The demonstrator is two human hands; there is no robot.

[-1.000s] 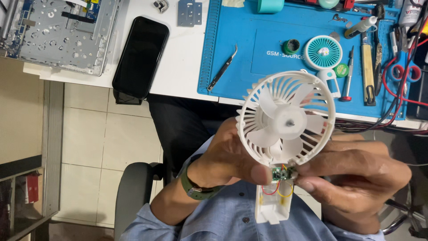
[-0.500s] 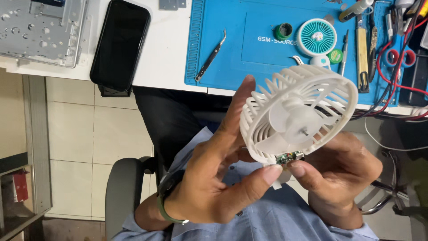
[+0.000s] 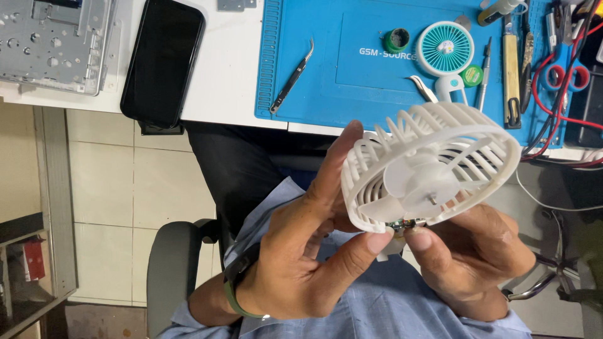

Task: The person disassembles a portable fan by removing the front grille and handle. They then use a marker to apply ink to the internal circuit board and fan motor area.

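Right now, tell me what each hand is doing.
Left hand: holding the white fan by its edge.
Right hand: holding the fan from underneath.

Below the grip, the white fan (image 3: 430, 169) hides its own handle behind the left hand (image 3: 301, 263) and right hand (image 3: 471, 257); only a sliver of circuit board (image 3: 402, 223) shows between thumb tips, its parts too small to tell. Far up-left of the grip, the metal chassis (image 3: 53, 41) runs off the top edge. Up-right, the red cables (image 3: 568, 75) and tools (image 3: 512, 63) crowd together, cut by the frame's corner.
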